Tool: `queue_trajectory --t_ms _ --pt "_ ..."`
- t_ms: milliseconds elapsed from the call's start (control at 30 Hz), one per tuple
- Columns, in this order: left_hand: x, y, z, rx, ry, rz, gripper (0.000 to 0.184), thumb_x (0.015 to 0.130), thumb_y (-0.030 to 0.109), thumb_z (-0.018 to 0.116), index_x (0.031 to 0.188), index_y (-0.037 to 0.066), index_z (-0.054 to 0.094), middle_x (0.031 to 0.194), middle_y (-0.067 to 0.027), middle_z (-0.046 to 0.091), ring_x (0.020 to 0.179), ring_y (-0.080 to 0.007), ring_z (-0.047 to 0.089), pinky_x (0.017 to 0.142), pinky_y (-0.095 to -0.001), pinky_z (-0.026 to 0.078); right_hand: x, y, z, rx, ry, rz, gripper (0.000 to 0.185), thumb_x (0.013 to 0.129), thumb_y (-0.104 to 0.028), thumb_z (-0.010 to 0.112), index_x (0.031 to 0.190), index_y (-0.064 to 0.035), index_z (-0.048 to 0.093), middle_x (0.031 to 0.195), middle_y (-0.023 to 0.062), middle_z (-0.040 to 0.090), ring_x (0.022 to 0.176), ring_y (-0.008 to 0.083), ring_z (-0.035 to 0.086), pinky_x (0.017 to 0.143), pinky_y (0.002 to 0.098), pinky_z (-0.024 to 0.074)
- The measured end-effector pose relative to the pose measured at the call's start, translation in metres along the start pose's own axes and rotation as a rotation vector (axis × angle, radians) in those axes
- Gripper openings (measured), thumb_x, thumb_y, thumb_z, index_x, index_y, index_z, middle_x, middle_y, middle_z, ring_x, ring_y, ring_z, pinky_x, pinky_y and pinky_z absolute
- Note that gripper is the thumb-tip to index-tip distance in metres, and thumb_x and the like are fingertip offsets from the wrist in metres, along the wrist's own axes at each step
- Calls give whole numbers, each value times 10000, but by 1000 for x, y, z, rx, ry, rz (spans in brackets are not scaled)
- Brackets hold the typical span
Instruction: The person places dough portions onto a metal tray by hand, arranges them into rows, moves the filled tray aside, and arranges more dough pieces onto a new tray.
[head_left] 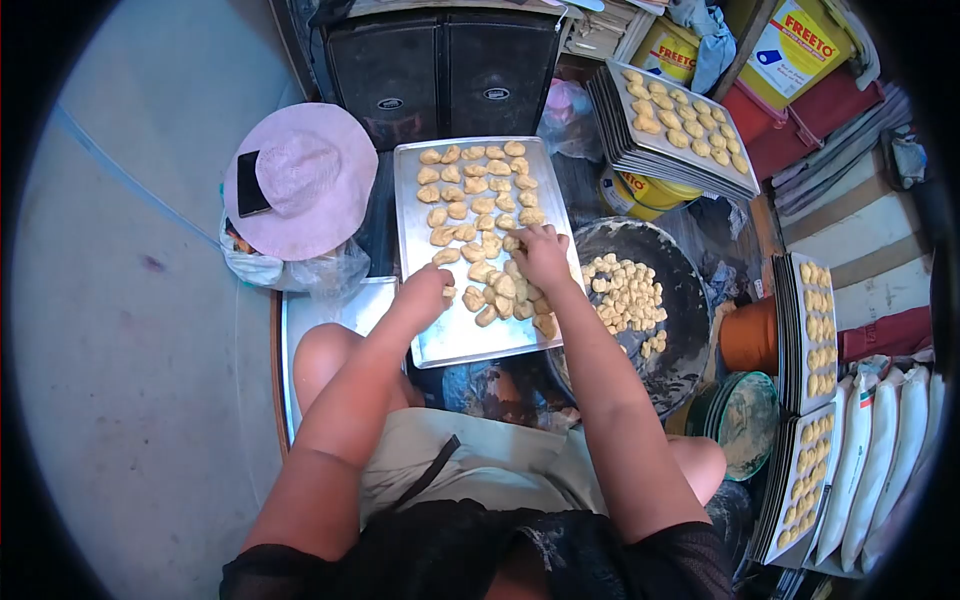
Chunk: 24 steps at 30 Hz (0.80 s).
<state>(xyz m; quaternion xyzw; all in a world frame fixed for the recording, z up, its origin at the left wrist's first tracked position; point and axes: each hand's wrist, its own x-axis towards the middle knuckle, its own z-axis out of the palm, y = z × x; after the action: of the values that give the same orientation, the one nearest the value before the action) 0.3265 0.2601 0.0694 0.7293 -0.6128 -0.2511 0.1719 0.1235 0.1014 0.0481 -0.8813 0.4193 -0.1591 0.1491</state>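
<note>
A metal baking tray (425,335) lies in front of me, with rows of small yellowish dough pieces (475,186) over its far part and a loose heap of them (505,288) at its near right. My left hand (426,296) is closed at the tray's left edge, a dough piece (449,293) showing at its fingertips. Over the right side of the tray, my right hand (543,256) has its fingers curled around a dough piece (512,243), partly hidden by the fingers.
To the right stands a wide dark basin (682,290) holding many more dough pieces. Stacked trays with dough pieces (690,125) rest on a yellow bucket (650,195); further stacks (805,480) stand at right. A pink hat (320,190) with a phone (252,183) lies left, black speakers (440,75) behind.
</note>
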Motion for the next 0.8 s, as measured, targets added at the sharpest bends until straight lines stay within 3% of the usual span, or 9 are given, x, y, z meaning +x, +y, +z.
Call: queue_trajectory --t_ms 100,133,233,333,433,567,600,700,800 --pt "-2 0 3 -24 -3 -5 352 733 86 741 1076 34 681 1051 -179 636 1005 -356 633 876 -405 509 -6 -7 -8 138 164 45 420 777 -170 674 1195 -139 648 1118 89 601 1136 285 514 959 477 339" --pt "-2 0 0 -30 -6 -8 352 734 86 741 1078 34 681 1054 -178 630 1008 -357 632 883 -403 508 -6 -7 -10 344 62 128 485 770 -249 703 1233 -133 619 1163 111 580 1153 306 508 981 514 322" --pt "-1 0 -10 -36 35 -27 364 739 91 741 1093 37 675 1077 -175 604 1022 -359 624 897 -408 506 -45 -37 -8 44 -48 -44 529 750 -372 731 1212 -137 622 1204 121 559 1190 321 494 1004 541 299" --pt "-1 -8 -6 -44 -2 -15 384 743 100 743 1115 42 665 1137 -168 575 1056 -360 605 909 -419 502 -77 -54 9 -76 113 -225 609 714 -479 746 1210 -148 626 1219 118 548 1224 325 470 1025 541 276" --pt "-1 -7 -2 -2 1 -29 387 756 112 742 1127 44 658 1190 -155 546 1110 -358 577 934 -418 490 -82 -57 -19 49 -258 -67 660 712 -515 750 1248 -154 616 1328 103 511 1293 323 422 1064 543 248" --pt "-3 15 -1 78 106 104 422 783 157 740 1177 52 626 1255 -154 520 1167 -366 545 981 -422 462 -73 -14 -25 94 86 193 714 744 -569 738 1299 -144 588 1471 198 391 1373 363 338 1120 582 174" --pt "-5 22 4 37 110 177 442 787 168 737 1195 55 612 1272 -161 513 1176 -372 538 985 -434 457 -69 0 -17 116 171 226 745 751 -588 730 1319 -134 567 1465 241 376 1372 378 334 1115 587 181" --pt "-16 41 24 8 98 351 497 793 195 732 1245 62 572 1318 -180 492 1199 -389 517 995 -470 441 -74 3 0 61 109 278 755 762 -584 720 1328 -113 552 1417 212 427 1334 371 373 1113 572 202" --pt "-14 43 51 109 -12 346 524 783 210 738 1254 66 560 1337 -178 483 1228 -388 491 1007 -488 418 -86 5 3 303 31 142 772 738 -540 757 1330 -93 541 1289 162 504 1247 358 432 1084 591 242"
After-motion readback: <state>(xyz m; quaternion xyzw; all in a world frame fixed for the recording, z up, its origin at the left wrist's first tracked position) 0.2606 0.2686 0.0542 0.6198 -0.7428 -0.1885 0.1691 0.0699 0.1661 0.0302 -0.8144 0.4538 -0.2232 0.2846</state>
